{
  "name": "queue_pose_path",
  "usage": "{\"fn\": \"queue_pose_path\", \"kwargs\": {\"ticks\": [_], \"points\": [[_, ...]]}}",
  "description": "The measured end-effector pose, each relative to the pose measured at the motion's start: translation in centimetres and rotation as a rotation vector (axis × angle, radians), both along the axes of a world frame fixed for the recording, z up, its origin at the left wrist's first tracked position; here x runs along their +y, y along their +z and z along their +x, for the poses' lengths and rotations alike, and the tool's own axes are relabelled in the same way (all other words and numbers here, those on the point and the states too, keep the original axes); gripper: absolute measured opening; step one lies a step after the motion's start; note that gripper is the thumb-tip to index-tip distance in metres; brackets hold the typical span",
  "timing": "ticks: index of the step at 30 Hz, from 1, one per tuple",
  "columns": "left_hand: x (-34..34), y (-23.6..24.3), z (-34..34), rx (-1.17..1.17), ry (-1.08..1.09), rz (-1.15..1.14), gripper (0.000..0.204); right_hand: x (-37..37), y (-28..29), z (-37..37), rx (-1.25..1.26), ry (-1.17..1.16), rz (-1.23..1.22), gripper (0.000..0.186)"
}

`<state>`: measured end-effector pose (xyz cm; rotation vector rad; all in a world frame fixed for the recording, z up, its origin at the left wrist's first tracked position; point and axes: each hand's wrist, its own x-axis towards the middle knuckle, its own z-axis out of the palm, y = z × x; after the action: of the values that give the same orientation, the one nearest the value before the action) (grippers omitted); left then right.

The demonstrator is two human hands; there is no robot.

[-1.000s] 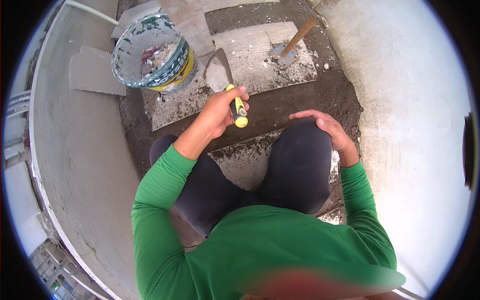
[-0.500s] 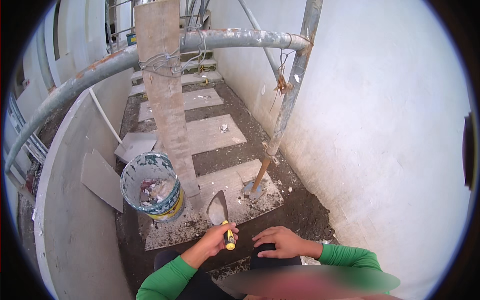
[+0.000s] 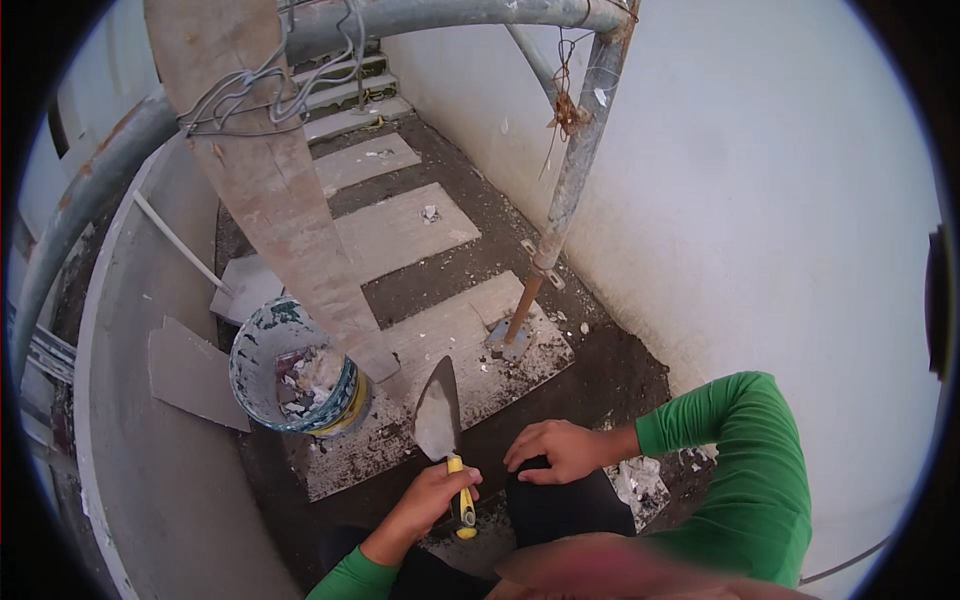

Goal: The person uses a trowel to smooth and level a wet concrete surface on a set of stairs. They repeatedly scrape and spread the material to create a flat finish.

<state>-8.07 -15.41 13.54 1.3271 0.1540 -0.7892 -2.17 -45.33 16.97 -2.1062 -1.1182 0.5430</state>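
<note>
My left hand point(image 3: 432, 503) is closed around the yellow and black handle of a pointed trowel point(image 3: 437, 420). Its metal blade tilts upward and away from me, with some pale material on its face. My right hand point(image 3: 564, 450) lies over my dark-clad knee point(image 3: 570, 503), fingers bent loosely over it and nothing in them. Beyond the trowel to the left stands a paint-smeared bucket point(image 3: 352, 405) with pale chunks and reddish debris inside. The bottom end of a wooden plank point(image 3: 300, 230) comes down close beside the bucket.
A scaffold post point(image 3: 580, 170) stands on a base plate atop a dirty slab point(image 3: 450, 325). A scaffold pipe point(image 3: 430, 16) crosses overhead, wire tying the plank to it. A white wall point(image 3: 750, 220) rises right, a low curved wall point(image 3: 150, 480) left. Steps point(image 3: 350, 118) are at the back.
My view has shifted and tilted, so the plank leans more and the bucket sits slightly further left. The trowel stays in my left hand; more of my right sleeve shows.
</note>
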Motion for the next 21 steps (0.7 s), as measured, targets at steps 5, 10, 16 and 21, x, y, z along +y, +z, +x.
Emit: {"fn": "queue_pose_path", "kwargs": {"ticks": [5, 10, 16, 21], "points": [[-1.3, 2.1, 0.9, -0.294, -0.249, 0.752, 0.049, -1.0, 2.8, -1.1, 0.108, -0.102, -0.022, 0.023], [-2.3, -0.7, -0.3, -0.186, -0.425, 0.727, 0.050, -2.8, 8.1, -6.1, 0.192, -0.142, -0.087, 0.015], [-4.3, -0.6, -6.9, 0.024, -0.502, 0.600, 0.041, -4.0, 11.4, -13.3, 0.278, -0.323, 0.088, 0.014], [-3.7, 5.3, -10.2, 0.034, -0.721, 0.709, 0.040, -4.8, 12.5, -18.2, 0.319, -0.422, 0.047, 0.015]]}}
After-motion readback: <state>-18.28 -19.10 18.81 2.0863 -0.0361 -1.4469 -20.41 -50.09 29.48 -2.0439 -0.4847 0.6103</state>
